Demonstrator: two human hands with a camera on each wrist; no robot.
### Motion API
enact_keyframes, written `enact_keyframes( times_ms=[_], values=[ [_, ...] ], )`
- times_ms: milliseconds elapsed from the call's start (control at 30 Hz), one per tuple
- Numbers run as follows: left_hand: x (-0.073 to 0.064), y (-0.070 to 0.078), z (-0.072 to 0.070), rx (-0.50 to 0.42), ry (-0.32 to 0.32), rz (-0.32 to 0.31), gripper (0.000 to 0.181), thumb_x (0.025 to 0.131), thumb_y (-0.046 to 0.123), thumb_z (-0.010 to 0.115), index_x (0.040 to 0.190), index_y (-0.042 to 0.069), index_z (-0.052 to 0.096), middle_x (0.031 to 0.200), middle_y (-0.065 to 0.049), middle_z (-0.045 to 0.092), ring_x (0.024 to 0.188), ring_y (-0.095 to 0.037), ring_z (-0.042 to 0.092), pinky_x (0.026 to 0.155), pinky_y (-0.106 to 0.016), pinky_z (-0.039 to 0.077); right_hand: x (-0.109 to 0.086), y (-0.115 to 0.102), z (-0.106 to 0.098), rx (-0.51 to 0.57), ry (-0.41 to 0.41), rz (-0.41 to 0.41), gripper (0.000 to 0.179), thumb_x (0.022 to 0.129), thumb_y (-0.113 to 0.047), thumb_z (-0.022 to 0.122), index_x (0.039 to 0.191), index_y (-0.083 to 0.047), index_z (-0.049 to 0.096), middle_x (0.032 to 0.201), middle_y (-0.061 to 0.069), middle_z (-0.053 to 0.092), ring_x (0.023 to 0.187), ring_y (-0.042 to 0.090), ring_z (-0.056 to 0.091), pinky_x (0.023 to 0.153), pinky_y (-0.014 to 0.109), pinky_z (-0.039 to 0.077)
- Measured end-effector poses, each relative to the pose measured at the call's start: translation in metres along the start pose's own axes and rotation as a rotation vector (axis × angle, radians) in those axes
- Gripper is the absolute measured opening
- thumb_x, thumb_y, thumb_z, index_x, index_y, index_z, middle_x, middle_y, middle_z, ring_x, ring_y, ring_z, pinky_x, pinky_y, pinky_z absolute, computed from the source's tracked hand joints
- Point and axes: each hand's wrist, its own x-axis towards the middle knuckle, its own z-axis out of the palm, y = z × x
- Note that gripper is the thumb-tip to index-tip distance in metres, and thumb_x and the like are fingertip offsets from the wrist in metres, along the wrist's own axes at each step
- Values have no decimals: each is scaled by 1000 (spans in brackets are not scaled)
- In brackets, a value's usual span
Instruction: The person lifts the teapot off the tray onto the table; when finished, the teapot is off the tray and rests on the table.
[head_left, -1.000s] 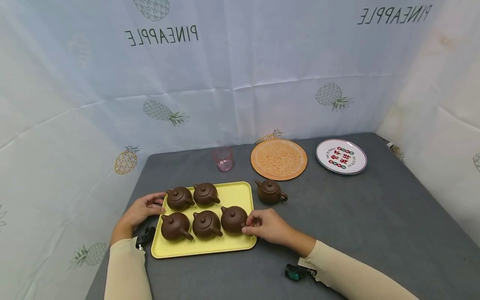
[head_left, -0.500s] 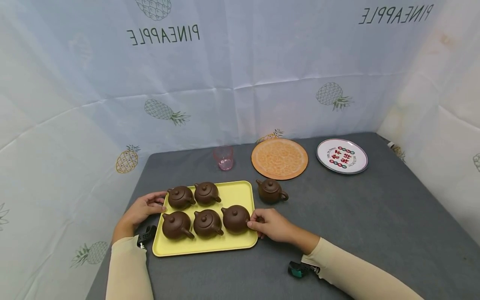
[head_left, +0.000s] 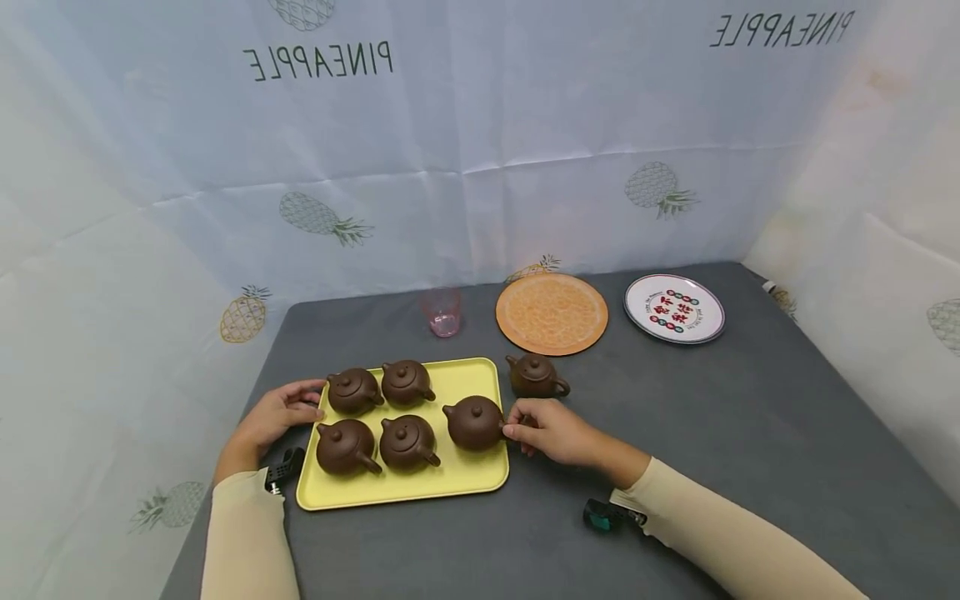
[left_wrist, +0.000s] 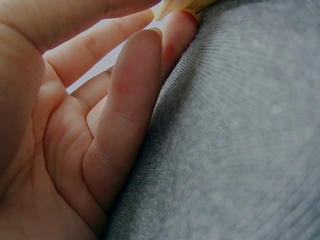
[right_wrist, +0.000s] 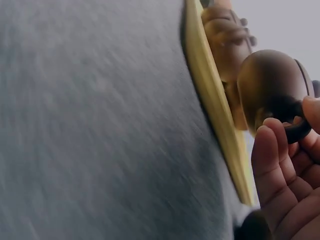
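Observation:
By its handle, my right hand (head_left: 553, 430) pinches a round brown teapot (head_left: 475, 422) between thumb and fingers, over the right side of a yellow tray (head_left: 467, 382). In the right wrist view this teapot (right_wrist: 270, 82) appears raised off the tray. Several similar brown teapots stand on the tray, such as the front left one (head_left: 345, 447). My left hand (head_left: 272, 419) touches the tray's left rim with its fingertips, the fingers loosely bent. In the left wrist view only a bit of yellow rim (left_wrist: 177, 6) shows beyond the fingers (left_wrist: 132, 75).
Off the tray's back right corner stands another brown teapot (head_left: 535, 377) on the grey tabletop (head_left: 712, 450). Farther back are a pink clear cup (head_left: 444, 315), a round orange mat (head_left: 552, 314) and a white printed plate (head_left: 675, 308). Pineapple-print cloth (head_left: 450, 108) encloses the table.
My right hand has shifted the gripped teapot rightward and upward, away from the front row on the tray. The left hand has stayed at the rim. The head view has moved slightly.

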Motion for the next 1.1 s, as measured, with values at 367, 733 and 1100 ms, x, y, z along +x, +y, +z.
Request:
enact_keyframes(
  times_ms=[367, 733, 1100],
  values=[
    [2, -2, 1, -6, -3, -12, 68, 85, 14, 76, 142, -4, 44, 117, -20, 58, 93, -12, 65, 77, -26, 51, -10, -13, -64, -12, 155, 16, 22, 99, -28, 59, 94, -7, 61, 74, 7, 61, 67, 25, 61, 65, 48, 51],
    [-4, 0, -2, -24, 7, 17, 65, 86, 8, 74, 141, -8, 42, 115, -21, 57, 90, -10, 64, 76, -24, 50, -27, -7, -118, -70, 259, 94, 24, 99, -31, 59, 97, -7, 63, 77, 8, 63, 73, 28, 63, 63, 37, 50],
    [-2, 2, 0, -50, -10, 14, 65, 86, 6, 74, 140, -9, 42, 115, -23, 56, 89, -11, 65, 75, -24, 51, -40, 28, -134, -85, 348, 195, 30, 99, -34, 58, 99, -4, 62, 81, 16, 63, 74, 28, 63, 71, 52, 50]
  ],
)
